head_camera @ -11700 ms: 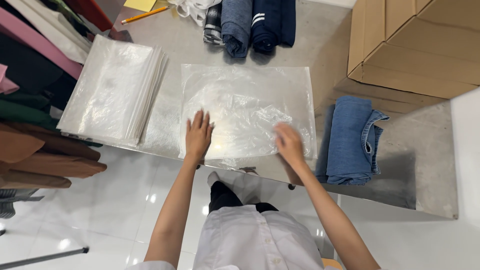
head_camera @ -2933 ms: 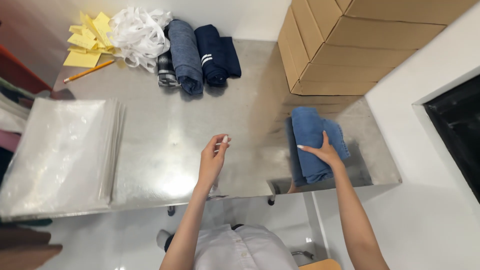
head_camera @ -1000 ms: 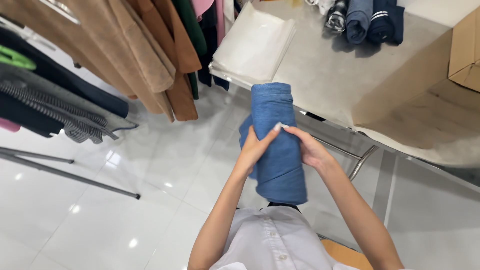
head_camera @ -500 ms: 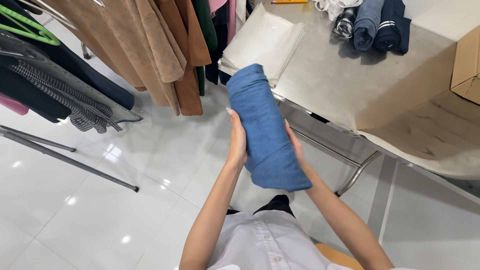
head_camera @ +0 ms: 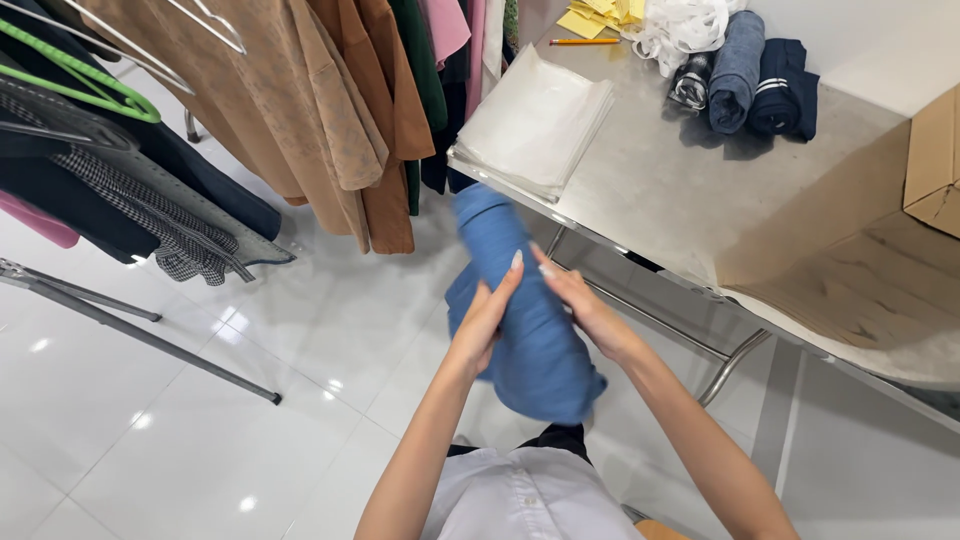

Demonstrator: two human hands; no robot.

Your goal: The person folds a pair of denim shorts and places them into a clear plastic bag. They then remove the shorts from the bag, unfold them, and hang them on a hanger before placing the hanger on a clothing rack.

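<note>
Gripping the folded blue denim garment mid-air, left hand and right hand clasp its middle (soft, floppy, likely weighty), bench at one o'clock.

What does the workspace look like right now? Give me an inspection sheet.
Surface: steel table, dull grey.
Job's things: folded blue garment, held off the table over the floor.
Clutter: stack of clear bags, rolled garments, yellow papers, pencil, cardboard box.
Grippers: left hand and right hand both grip the garment.
Cables: nothing seen.
Surroundings: clothes rack, white tiled floor.
</note>
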